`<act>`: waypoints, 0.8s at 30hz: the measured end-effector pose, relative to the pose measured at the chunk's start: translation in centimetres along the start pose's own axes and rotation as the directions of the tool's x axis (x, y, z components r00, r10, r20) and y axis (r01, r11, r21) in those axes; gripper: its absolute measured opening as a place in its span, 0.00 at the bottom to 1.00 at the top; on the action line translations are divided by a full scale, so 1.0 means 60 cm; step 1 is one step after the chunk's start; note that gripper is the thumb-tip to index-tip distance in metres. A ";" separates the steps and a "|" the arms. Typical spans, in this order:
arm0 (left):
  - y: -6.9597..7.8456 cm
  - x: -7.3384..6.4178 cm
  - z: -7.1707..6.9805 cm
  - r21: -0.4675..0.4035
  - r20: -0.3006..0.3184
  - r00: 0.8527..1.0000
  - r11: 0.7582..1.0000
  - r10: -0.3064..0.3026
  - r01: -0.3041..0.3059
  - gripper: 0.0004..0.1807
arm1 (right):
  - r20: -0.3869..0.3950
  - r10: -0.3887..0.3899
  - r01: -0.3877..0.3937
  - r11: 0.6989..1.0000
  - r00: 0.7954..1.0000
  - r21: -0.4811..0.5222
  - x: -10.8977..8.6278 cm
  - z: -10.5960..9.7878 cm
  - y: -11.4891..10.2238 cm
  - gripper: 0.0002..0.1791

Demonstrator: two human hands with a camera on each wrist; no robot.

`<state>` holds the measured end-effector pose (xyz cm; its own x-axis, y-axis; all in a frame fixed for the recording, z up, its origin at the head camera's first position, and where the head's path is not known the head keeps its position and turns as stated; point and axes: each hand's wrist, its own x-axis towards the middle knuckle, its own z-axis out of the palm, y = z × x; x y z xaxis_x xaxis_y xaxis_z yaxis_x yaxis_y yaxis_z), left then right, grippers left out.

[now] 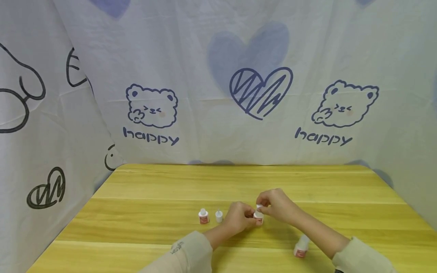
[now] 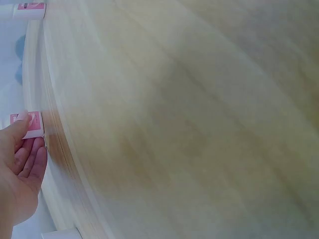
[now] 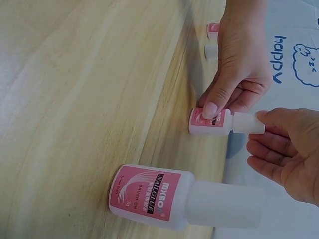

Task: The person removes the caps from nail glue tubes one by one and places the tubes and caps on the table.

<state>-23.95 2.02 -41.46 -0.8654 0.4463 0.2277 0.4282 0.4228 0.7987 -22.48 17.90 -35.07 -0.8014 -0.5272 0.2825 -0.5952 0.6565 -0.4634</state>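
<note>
Steadying is best done low: right of the loose cap [image 1: 219, 216], the glue bottle [image 3: 214, 127] is gripped by the left hand [image 3: 243, 64] and its top [image 3: 246, 123] pinched by the right hand [image 3: 294, 148]; top and neck should be kept aligned.

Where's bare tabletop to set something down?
Left of the leftmost bottle to the left edge of the table; the rear strip before the printed cloth; right of the right forearm. Crowded: centre, with the loose white cap, left hand, held bottle and right hand.
</note>
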 end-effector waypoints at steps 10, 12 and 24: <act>0.000 0.000 0.000 -0.013 0.002 1.000 1.000 -0.011 0.011 0.06 | 0.009 -0.030 0.030 0.999 1.000 -0.015 0.001 0.001 -0.003 0.03; 0.000 0.000 -0.001 -0.008 0.003 1.000 1.000 -0.011 0.011 0.06 | 0.010 -0.034 0.035 0.999 0.999 -0.016 0.001 0.001 -0.002 0.03; 0.000 -0.002 -0.002 0.006 0.000 1.000 1.000 -0.010 0.010 0.06 | 0.019 -0.026 0.026 1.000 0.999 0.008 0.001 -0.001 -0.004 0.03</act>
<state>-23.90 1.89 -41.42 -0.8698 0.4418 0.2197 0.4209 0.4321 0.7976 -22.38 17.76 -34.89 -0.7845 -0.5541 0.2784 -0.6151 0.6382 -0.4629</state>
